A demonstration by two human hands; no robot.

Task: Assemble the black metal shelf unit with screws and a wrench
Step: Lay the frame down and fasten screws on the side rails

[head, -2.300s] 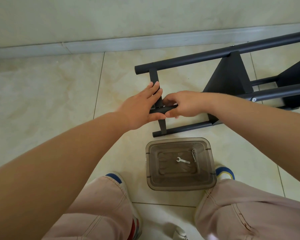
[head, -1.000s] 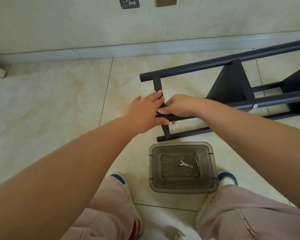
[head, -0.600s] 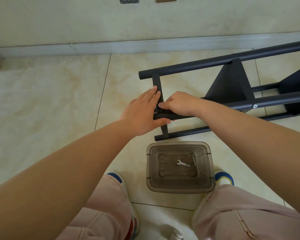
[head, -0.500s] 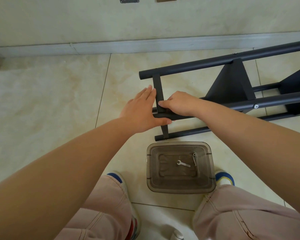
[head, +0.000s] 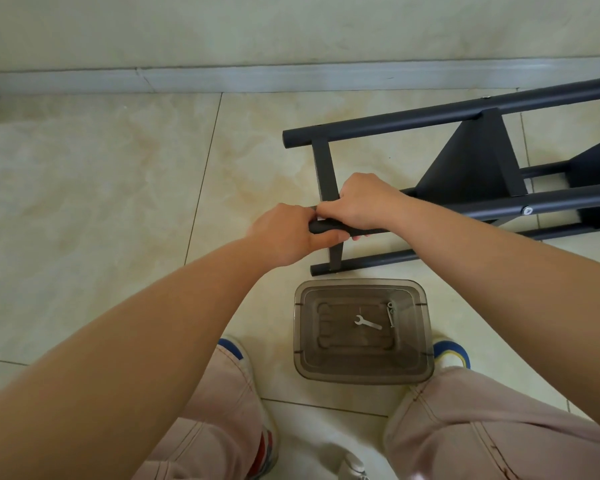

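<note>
shelf frame (head: 471,168): black metal, lying on its side on the tiled floor (head: 94,188), near the wall (head: 291,26); runs off the right edge of view.
near tube (head: 333,226): black round bar, raised off the floor, both hands meet at its left end.
left hand (head: 284,233): fingers curled round the tube's end, thumb underneath along the bar.
right hand (head: 361,202): curled over the tube just beside the left hand, fingertips touching the flat upright strut (head: 326,168). Whether they pinch a screw, cannot tell.
box (head: 426,306): clear smoky plastic, on the floor between the feet, just below the frame.
wrench (head: 368,322): small, silver, lying flat in the middle of the box bottom.
screws (head: 391,311): a couple, just right of the wrench, same box.
frame bolt (head: 527,211): silver head visible on the right-hand tube.
</note>
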